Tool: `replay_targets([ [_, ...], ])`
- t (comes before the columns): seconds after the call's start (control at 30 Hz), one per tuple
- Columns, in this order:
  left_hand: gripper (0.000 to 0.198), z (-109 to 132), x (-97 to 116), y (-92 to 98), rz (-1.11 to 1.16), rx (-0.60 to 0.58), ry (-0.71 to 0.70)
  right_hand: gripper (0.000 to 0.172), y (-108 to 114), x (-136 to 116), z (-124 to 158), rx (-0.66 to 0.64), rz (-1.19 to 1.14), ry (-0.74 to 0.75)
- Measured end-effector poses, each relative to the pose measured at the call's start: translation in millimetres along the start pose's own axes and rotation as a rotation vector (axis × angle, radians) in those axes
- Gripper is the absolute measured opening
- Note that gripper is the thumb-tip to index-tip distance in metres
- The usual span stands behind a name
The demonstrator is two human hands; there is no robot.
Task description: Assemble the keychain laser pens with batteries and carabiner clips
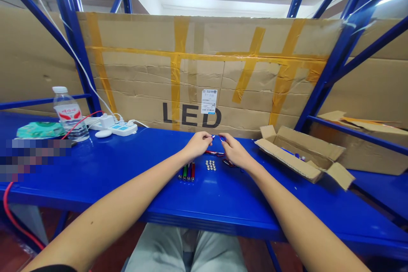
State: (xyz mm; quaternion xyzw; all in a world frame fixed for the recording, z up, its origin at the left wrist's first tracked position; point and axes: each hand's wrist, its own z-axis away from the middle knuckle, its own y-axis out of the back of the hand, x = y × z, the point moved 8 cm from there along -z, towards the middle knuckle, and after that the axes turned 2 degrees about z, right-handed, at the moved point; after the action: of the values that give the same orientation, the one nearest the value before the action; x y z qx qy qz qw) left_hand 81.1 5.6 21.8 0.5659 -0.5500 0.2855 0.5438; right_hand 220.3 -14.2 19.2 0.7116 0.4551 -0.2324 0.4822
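My left hand [200, 143] is above the blue table, its fingers pinched on a small piece with a pale, shiny end [213, 137]. Just across from it, my right hand [234, 150] has its fingers closed on a small blue piece [220, 137]; most of it is hidden. Below them lies a slim red tube [214, 153], and a dark red piece [228, 162] sits under my right hand. Several small round silver button cells [211, 165] stand in rows between my forearms. To their left, several slim metal tubes [186, 172], green, red and dark, lie side by side.
At right stands an open cardboard box [287, 165] with blue pieces inside. A power strip [123, 128], a water bottle [70, 114] and a green packet [41, 129] are at left. Behind the table [127, 153] rises a large taped cardboard panel [143, 80] between blue posts.
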Motion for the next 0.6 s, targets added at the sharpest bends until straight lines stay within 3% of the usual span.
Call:
replay_targets([
  [0.27, 0.008, 5.9, -0.3, -9.6, 0.118, -0.067, 0.055, 0.038, -7.8, 2.3, 1.3, -0.065, -0.121, -0.005],
  [0.43, 0.009, 2.8, -3.5, -7.1, 0.112, -0.049, 0.050, 0.033, -4.5, 0.1, 0.0, -0.048, -0.056, 0.027],
  [0.6, 0.012, 3.7, 2.2, -7.0, 0.067, -0.047, -0.014, 0.028, -1.2, -4.0, 0.0, 0.005, 0.155, 0.065],
])
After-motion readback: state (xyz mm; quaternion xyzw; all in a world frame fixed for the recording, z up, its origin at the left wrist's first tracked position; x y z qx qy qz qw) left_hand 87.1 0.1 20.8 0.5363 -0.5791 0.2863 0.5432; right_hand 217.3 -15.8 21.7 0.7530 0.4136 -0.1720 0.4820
